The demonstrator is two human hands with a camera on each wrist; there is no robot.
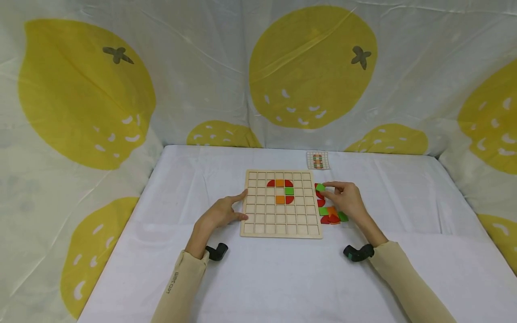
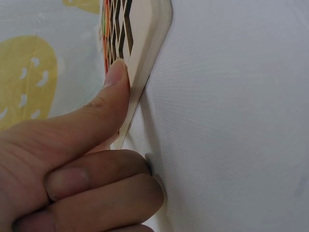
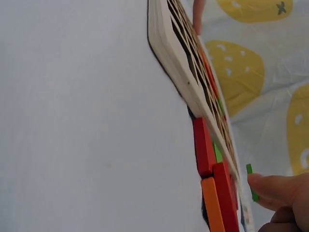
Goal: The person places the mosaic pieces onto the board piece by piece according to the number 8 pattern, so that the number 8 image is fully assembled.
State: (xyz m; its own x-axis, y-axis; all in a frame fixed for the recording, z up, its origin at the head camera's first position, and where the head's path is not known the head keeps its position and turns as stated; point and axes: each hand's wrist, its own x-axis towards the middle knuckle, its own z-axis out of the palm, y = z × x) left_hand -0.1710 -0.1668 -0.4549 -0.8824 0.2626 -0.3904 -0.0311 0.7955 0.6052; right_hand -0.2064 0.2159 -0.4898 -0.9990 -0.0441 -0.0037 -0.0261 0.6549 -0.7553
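Observation:
A wooden grid board (image 1: 262, 224) lies on the white table, with red quarter-round and orange and green square tiles set in several cells. At its left edge rests my left hand (image 1: 220, 212), thumb and index finger spread apart along the rim. In the left wrist view the thumb (image 2: 116, 79) touches the board's edge, while the lower fingers fold beside it. To the right of the board, my right hand (image 1: 349, 199) pinches a green square tile (image 1: 320, 187) between thumb and fingertips, above loose red tiles (image 1: 321, 203). The right wrist view shows this tile edge-on.
Loose green, orange and red tiles (image 1: 333, 219) lie heaped by the board's right edge, some overlapping. Behind the board is a small pattern card (image 1: 317, 160) with a printed grid. A lemon-print cloth (image 1: 202, 89) hangs behind and beside the table. Black devices (image 1: 358, 253) sit at both wrists.

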